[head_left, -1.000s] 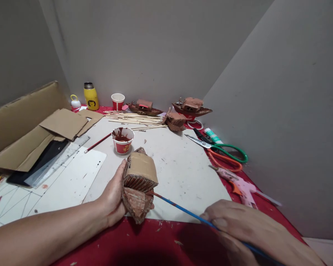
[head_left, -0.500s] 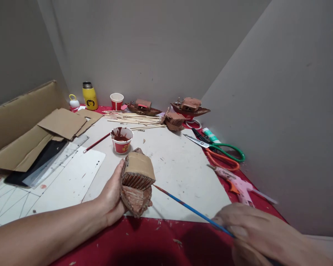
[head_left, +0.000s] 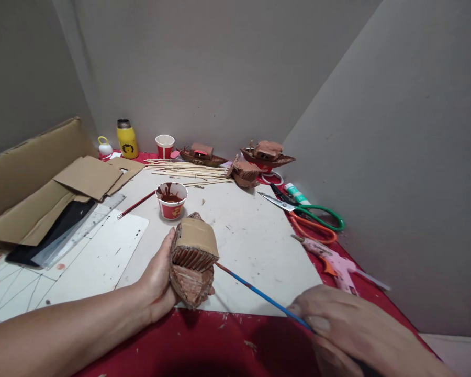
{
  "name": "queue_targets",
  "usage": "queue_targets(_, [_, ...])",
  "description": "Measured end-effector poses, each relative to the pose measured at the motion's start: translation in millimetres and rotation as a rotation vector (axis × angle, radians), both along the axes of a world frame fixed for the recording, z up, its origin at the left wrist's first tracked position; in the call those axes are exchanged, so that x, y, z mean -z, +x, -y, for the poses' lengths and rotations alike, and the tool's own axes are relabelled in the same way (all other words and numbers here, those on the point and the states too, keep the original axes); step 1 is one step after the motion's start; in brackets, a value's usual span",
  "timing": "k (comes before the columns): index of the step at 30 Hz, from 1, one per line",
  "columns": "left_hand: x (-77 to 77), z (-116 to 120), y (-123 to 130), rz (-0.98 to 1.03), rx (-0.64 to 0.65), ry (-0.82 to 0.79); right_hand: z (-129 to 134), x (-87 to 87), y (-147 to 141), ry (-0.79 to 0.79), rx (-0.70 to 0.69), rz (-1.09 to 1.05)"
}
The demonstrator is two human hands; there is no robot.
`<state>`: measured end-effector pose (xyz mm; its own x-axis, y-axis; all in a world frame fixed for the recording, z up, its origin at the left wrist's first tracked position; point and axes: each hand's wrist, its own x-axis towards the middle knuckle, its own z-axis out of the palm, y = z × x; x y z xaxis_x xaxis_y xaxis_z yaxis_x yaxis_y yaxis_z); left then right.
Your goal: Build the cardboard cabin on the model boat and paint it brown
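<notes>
A small cardboard boat [head_left: 194,238] with a tan curved roof and brown-painted deck rests in my left hand [head_left: 160,277], its fingers wrapped around the hull from below. My right hand [head_left: 325,319] pinches a thin blue paintbrush [head_left: 262,296] at the lower right. The brush's brownish tip meets the right side of the boat, just under the roof's edge. Beyond the boat stands a paper cup [head_left: 171,201] with dark brown paint inside and down its rim.
Thin wooden sticks [head_left: 188,168] lie behind the cup, near brown model boats [head_left: 269,152]. Green-handled scissors [head_left: 317,212] and a pink glue gun [head_left: 341,264] are on the right. Cardboard pieces [head_left: 88,175], a ruler and a pencil [head_left: 137,203] occupy the left; a yellow bottle [head_left: 127,141] stands behind.
My right hand has shifted slightly left, its fingers now nearer the boat along the brush. The boat and my left hand have hardly moved.
</notes>
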<state>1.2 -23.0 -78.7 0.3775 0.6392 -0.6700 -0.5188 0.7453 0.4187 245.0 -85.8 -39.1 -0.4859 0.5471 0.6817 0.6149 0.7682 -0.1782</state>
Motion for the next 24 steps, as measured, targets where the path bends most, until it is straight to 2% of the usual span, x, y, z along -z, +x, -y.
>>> queue_targets(2, [-1.1,0,1,0.0,-0.001,0.001,-2,-3.8,-9,-0.011,-0.049,0.013])
queue_targets(6, [0.1,0,1,-0.005,0.019,0.005,-4,-6.3,-15,-0.071,-0.015,0.019])
queue_targets(10, [5.0,1,-1,0.028,0.026,0.031,-6,-2.3,-9,-0.006,-0.102,0.009])
queue_targets(16, [5.1,-1,0,0.036,0.023,-0.005,-1,7.2,-4,-0.06,-0.005,0.01])
queue_targets(20, [4.5,-1,0,0.037,0.017,0.008,-2,12.4,4,-0.002,-0.045,-0.003])
queue_targets(24, [7.0,-1,-1,0.048,0.034,0.019,-4,6.7,-4,-0.016,-0.058,-0.015])
